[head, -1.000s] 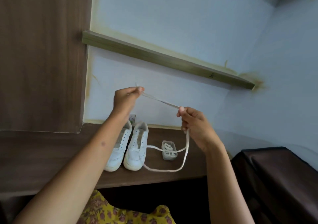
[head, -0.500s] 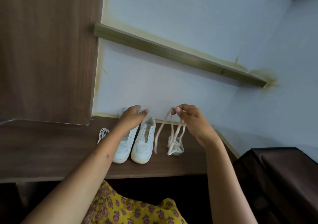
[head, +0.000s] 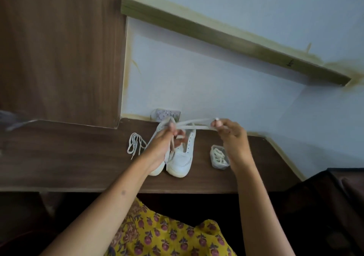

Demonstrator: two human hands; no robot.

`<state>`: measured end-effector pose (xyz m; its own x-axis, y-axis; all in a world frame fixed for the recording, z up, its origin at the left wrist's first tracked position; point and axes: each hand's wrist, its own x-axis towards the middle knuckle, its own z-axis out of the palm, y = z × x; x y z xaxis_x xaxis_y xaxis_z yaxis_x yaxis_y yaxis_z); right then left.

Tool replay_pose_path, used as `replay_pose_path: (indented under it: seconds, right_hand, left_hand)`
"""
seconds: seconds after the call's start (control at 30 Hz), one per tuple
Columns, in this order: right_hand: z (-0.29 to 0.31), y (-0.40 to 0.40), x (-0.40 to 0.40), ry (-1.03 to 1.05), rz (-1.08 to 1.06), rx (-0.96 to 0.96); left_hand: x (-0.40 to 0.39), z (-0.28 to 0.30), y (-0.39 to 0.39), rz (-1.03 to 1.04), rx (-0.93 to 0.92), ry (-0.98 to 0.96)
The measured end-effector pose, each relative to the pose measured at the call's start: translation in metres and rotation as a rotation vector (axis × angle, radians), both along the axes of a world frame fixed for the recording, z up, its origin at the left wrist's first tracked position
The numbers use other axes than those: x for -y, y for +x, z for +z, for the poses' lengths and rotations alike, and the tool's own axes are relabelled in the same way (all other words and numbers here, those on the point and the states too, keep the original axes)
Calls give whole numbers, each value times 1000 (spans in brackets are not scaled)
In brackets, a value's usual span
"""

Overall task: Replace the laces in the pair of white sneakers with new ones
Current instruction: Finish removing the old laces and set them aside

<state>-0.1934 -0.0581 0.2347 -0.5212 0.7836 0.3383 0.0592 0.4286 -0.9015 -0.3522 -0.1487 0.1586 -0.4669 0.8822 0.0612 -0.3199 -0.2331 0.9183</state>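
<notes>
Two white sneakers stand side by side on the brown wooden desk (head: 69, 167), toes toward me. The right sneaker (head: 182, 161) shows bare eyelets; the left sneaker (head: 156, 170) is mostly hidden behind my left hand (head: 163, 143). A white lace (head: 194, 124) is folded into a few strands and stretched between my hands above the shoes. My left hand pinches one end of the bundle, with loose lace hanging below it. My right hand (head: 230, 135) pinches the other end.
A loose white lace (head: 136, 143) lies coiled on the desk left of the shoes. A small clear packet with a lace (head: 219, 157) inside lies to their right. A wall socket (head: 165, 115) sits behind the shoes. A dark cloth-covered object (head: 325, 206) is at lower right.
My hands came down and together over the shoes. The lace that hung in long loops from my right hand is now gathered into a short bundle held by both hands.
</notes>
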Motion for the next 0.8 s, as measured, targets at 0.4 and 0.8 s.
replay_pose_path:
  seconds: [0.4,0.8]
  right_hand:
    - [-122,-34,8,-262,121,170]
    - [-187,-60,-13,190,-90,754]
  left_hand:
    - [-30,-75,-106,544,-438,-396]
    - [-50,-138,-123,496,-1115,-1175]
